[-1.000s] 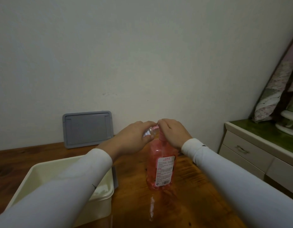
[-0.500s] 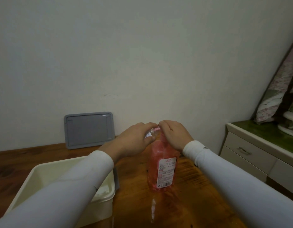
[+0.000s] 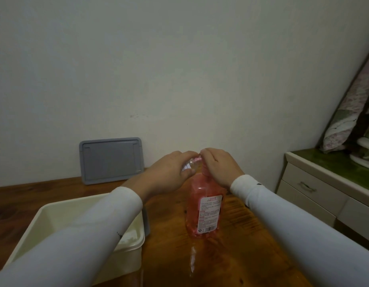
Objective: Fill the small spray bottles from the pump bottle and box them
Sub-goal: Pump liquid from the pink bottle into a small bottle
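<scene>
A pink pump bottle with a white label stands upright on the wooden table. My right hand sits on its pump head, fingers curled over the top; the pump itself is hidden under the hand. My left hand holds a small clear spray bottle, tilted, with its mouth against the pump's spout. A cream plastic box sits at the left, partly behind my left sleeve.
A grey lid leans against the wall behind the box. A white drawer cabinet with a green top stands to the right of the table, with folded fabric on it.
Both hands stay on the two bottles in the same pose. The view has shifted slightly; nothing else has moved.
</scene>
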`<state>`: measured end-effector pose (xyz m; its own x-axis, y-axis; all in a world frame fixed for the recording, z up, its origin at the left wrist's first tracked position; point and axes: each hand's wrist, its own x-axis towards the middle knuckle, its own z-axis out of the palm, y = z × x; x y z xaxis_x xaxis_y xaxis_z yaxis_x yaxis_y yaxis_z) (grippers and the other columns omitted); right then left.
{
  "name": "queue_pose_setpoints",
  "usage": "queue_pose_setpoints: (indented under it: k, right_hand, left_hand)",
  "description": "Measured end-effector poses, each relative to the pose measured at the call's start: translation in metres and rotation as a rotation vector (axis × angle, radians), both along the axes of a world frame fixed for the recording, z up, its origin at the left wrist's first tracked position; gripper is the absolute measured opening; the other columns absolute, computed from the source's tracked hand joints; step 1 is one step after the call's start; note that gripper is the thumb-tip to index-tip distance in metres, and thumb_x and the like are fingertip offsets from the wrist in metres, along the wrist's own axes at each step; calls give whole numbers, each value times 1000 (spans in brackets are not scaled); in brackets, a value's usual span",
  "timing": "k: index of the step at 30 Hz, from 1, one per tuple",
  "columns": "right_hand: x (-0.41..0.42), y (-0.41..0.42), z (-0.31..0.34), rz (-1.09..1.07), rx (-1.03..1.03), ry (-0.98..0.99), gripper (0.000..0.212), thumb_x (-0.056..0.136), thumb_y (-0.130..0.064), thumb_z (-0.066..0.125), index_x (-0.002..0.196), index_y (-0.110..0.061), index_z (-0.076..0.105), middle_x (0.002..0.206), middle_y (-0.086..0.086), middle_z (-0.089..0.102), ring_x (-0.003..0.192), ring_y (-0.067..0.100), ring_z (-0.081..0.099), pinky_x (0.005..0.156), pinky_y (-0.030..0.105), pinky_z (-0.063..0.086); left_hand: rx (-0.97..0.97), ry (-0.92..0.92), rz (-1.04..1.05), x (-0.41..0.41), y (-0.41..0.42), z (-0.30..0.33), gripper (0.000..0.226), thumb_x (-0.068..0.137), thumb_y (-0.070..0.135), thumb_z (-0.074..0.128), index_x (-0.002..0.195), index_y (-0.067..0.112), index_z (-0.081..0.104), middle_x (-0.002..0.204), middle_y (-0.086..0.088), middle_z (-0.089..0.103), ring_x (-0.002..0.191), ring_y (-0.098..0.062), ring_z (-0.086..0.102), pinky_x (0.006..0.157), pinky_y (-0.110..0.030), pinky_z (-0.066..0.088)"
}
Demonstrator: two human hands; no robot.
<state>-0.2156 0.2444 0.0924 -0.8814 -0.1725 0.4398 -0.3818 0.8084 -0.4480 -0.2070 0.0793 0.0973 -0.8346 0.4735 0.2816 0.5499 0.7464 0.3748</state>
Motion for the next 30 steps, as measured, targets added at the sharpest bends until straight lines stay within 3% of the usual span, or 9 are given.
queue_pose_setpoints:
  k: [3,10,17,19,24,30]
  right_hand:
    - [-1,1,7,-21,-40,-18,34,96,-17,35,79,-3,60,75,6,62,79,25,54,71,36,40]
    - [-2,-1,17,-29,-69,22,36,96,-20,34,86,-4,65,87,11,66,82,25,56,76,37,44]
    - [2,1,3,4,43,-46,29,95,-13,35,71,-8,50,72,3,52,80,28,51,73,38,39]
    - [2,1,8,-13,-6,-45,31,96,-16,35,73,-7,54,70,1,55,79,26,52,71,36,39]
    - [2,-2,18,-19,-62,13,36,97,-20,34,86,-2,64,87,14,66,83,27,56,78,38,45]
    - [0,0,3,-4,9,-1,32,96,-14,34,72,-6,54,67,-1,53,74,24,50,67,35,36]
  left_hand:
    - [5,8,-5,0,0,6,47,98,37,46,143,31,34,136,-3,49,117,-21,48,92,-27,37]
    - [39,36,-8,0,-2,12,47,98,38,47,142,32,35,136,-2,49,117,-20,48,92,-27,38]
    - [-4,-14,-7,-1,0,0,48,97,37,47,143,33,34,133,-2,50,114,-19,48,89,-25,37]
    - [7,-2,-9,-2,-1,4,47,97,37,48,142,32,35,133,-2,50,114,-19,49,89,-24,36]
    - [25,20,-13,-1,-2,12,47,97,37,49,142,32,35,135,-1,50,116,-19,49,91,-26,38]
    - [13,5,-3,-2,0,1,48,97,37,48,143,33,34,134,-2,50,115,-20,49,91,-26,37]
